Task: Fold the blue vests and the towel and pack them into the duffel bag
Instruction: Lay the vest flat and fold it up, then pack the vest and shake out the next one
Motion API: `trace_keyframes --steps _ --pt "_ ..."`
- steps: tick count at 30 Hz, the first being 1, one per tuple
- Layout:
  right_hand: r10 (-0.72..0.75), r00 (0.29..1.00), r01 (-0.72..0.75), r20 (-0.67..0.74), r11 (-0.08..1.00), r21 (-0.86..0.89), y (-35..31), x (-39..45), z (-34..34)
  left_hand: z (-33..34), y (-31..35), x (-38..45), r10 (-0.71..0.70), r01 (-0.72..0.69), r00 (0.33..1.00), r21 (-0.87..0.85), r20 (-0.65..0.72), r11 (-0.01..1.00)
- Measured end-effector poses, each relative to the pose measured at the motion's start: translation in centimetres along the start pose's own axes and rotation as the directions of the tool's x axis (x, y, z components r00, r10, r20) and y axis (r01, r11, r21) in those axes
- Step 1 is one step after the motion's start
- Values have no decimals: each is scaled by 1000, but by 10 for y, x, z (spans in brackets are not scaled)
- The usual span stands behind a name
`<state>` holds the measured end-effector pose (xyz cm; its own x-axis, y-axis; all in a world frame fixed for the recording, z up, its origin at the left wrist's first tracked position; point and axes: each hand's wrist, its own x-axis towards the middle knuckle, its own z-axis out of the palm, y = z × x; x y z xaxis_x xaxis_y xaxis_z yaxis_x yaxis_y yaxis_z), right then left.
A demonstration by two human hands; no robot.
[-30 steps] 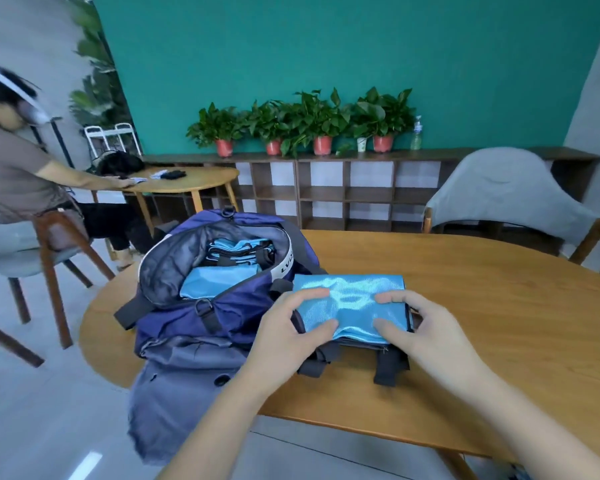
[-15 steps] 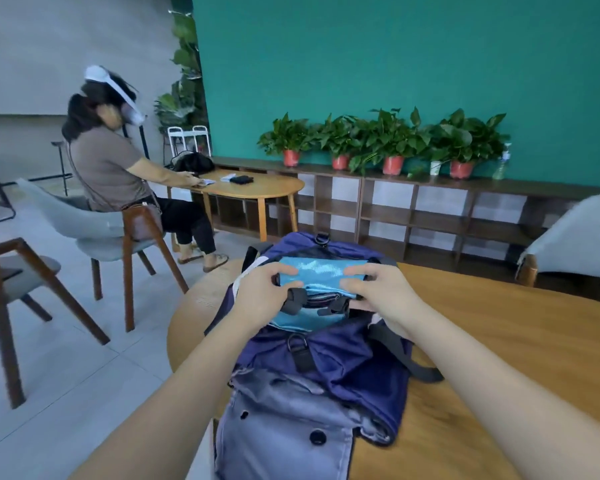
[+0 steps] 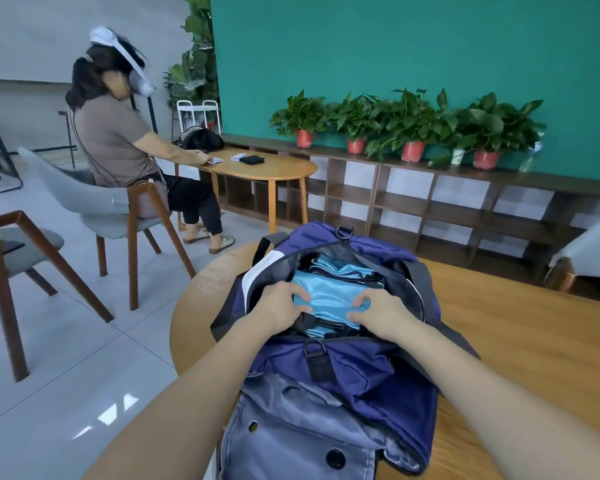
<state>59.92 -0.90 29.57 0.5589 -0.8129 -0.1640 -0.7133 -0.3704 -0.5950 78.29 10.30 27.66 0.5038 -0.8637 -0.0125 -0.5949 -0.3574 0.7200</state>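
1. Folded blue vest sits in the open mouth of the duffel bag, held at its two near corners: the left hand curls its fingers over the left edge, the right hand curls over the right edge, so each grip is clamped on the cloth.
2. My advice is to keep both grips level while lowering, so the fold stays flat and the slippery fabric does not slide open at one side.
3. A black strap and zip line run along the vest's near edge, just beside the left thumb; tuck these under the bundle, or they may catch on the bag's rim.
4. Beyond the held vest, another folded blue piece already lies deeper in the bag, touching the far edge of this one. Press the new vest down beside or on top of it rather than shoving it against that stack, which could crumple both.
5. Release only once the bundle rests on what is beneath; let the fingers slip out sideways rather than upward.
6. A grey garment with dark buttons lies under the bag's near end and hangs past the tabletop edge; whether this is the towel I cannot tell.
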Motion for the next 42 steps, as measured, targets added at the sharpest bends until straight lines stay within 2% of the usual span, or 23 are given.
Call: trace_keyframes --steps 3,7,12,17,22,27,34,38,42 --pt "-14 998 15 56 1000 -6 2 -2 -3 -11 -1 3 -6 6 1000 -32 12 999" --pt "-49 997 58 63 985 -159 1 -4 -5 -12 -2 2 -29 26 998 53 58 998" --pt "-113 992 95 -50 957 -276 -2 -22 -5 -16 6 -6 19 -14 994 51 -110 999" --pt "-257 947 238 -191 964 -116 3 -53 -14 -14 20 -32 135 -111 958 107 -254 988" --pt "-316 913 305 -258 949 -83 28 -102 -36 26 57 -74 301 -283 928 111 -220 953" --pt "-247 924 225 -291 968 -108 87 -161 -65 103 109 -123 493 -481 864 119 -103 869" --pt "-33 943 -7 -331 993 -117 214 -260 -110 224 199 -196 593 -604 792 47 148 795" --pt "112 905 -161 -410 983 -85 292 -330 -140 293 252 -236 634 -647 734 -33 245 762" --pt "257 831 -304 -494 953 -16 365 -405 -160 359 304 -284 699 -701 639 -129 321 701"
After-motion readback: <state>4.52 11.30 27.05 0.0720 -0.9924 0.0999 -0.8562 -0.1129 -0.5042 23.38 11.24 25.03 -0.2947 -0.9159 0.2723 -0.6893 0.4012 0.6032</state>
